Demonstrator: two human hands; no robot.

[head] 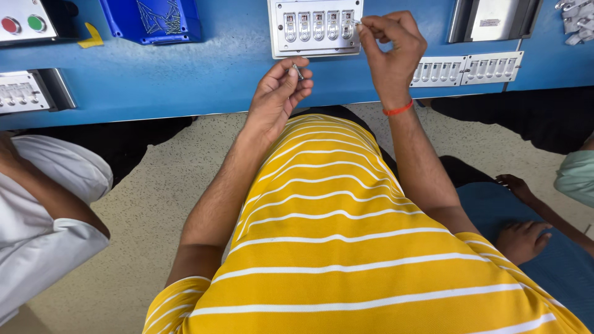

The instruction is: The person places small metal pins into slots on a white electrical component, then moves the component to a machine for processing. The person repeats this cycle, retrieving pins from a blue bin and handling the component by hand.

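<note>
The right hand point(390, 52) pinched a small screw point(357, 22) at the switch plate's point(314, 28) last slot; the left hand point(278, 96) gripped another screw point(298, 71) (spare, seemingly). Fastening looked barely begun.

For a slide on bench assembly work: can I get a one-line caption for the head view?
Left hand pinches a small screw while right hand works at a white switch plate.

Matt white plastic switch plate point(314, 28) on a smooth, painted blue bench point(185, 74)
</note>
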